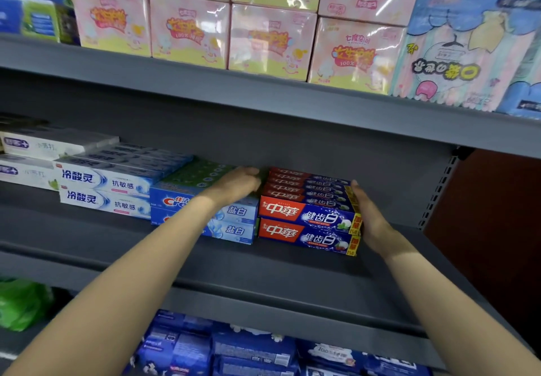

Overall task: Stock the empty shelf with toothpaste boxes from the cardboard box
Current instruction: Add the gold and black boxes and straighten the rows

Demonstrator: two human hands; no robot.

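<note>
Two bare forearms reach from the near edge up to the grey middle shelf point(292, 261). Left hand point(234, 185) lies across the top of the blue Crest toothpaste boxes point(234, 220), fingers loosely curled toward the left end of the red-and-blue toothpaste stack point(307, 217); whether they grip anything I cannot tell. Right hand point(370, 220) is flat, fingers straight, pressed against the stack's right end. That stack sits two boxes high and several rows deep, just right of the Crest boxes and touching them. Farther left lie white-and-blue toothpaste boxes point(102, 191). Pink wrapped packs point(269, 39) fill the shelf above; blue packages point(234, 349) sit on the shelf below.
</note>
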